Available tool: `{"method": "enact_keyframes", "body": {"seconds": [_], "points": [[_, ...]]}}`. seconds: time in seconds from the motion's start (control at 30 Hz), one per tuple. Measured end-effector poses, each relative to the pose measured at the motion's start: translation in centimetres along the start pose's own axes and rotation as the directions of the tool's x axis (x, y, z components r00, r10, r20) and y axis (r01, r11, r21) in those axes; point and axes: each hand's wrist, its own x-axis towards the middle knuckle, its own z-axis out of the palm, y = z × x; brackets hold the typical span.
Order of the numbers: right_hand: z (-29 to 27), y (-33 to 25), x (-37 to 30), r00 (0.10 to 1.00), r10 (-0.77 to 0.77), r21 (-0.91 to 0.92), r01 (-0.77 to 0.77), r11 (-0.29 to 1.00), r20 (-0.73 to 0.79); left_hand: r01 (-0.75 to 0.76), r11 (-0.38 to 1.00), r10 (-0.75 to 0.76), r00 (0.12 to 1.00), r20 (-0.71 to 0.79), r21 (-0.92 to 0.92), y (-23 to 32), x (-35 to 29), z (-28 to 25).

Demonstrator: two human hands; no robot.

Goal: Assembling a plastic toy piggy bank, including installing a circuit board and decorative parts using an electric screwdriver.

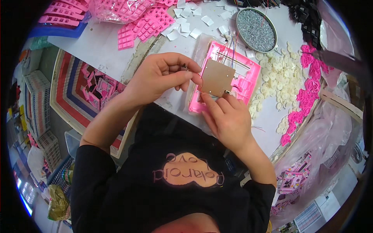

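Note:
A pink plastic housing point(252, 73) lies open on the worktable, with a brown square circuit board point(218, 77) set over its middle. Thin coloured wires point(232, 44) rise from its far end. At the board's left edge, my left hand point(165, 75) is closed in a pinch; a small dark bit shows between its fingers, too small to name. My right hand point(230, 118) rests over the near side of the housing. Its index fingertip touches near the board's lower left corner, the thumb stands apart, and the other fingers bend over the near edge.
A round tray point(237, 27) of small metal screws stands beyond the housing. To the right lie cream plastic discs point(278, 77) and bright pink loops point(309, 91). White paper squares point(185, 27) and pink keypads point(149, 27) cover the far side. A striped bin point(64, 97) of pink parts stands left.

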Motion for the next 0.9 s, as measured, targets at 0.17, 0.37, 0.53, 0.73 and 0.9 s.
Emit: {"method": "enact_keyframes", "body": {"seconds": [0.17, 0.37, 0.53, 0.73, 0.9], "points": [[-0.4, -0.1, 0.2, 0.994, -0.066, -0.015, 0.068, 0.998, 0.083, -0.228, 0.936, 0.247, 0.968, -0.039, 0.266, -1.8, 0.8, 0.8], [-0.9, 0.7, -0.3, 0.995, -0.022, 0.081, 0.014, 0.997, 0.098, -0.234, 0.938, 0.243, 0.970, -0.004, 0.254, -0.9, 1.0, 3.0], [-2.5, 2.5, -2.3, 0.988, 0.125, 0.390, -0.078, 0.917, -0.095, -0.239, 0.890, 0.202, 0.970, 0.133, 0.389, 0.1, 1.0, 5.6], [-5.3, 2.7, -2.0, 0.957, 0.127, 0.367, -0.024, 0.930, -0.261, -0.198, 0.894, 0.097, 0.961, 0.258, 0.403, -0.5, 2.2, 7.5], [-4.0, 4.0, -2.1, 0.984, 0.024, 0.405, 0.051, 0.913, -0.178, -0.225, 0.872, 0.073, 0.938, 0.338, 0.436, -0.2, 3.0, 7.5]]}}
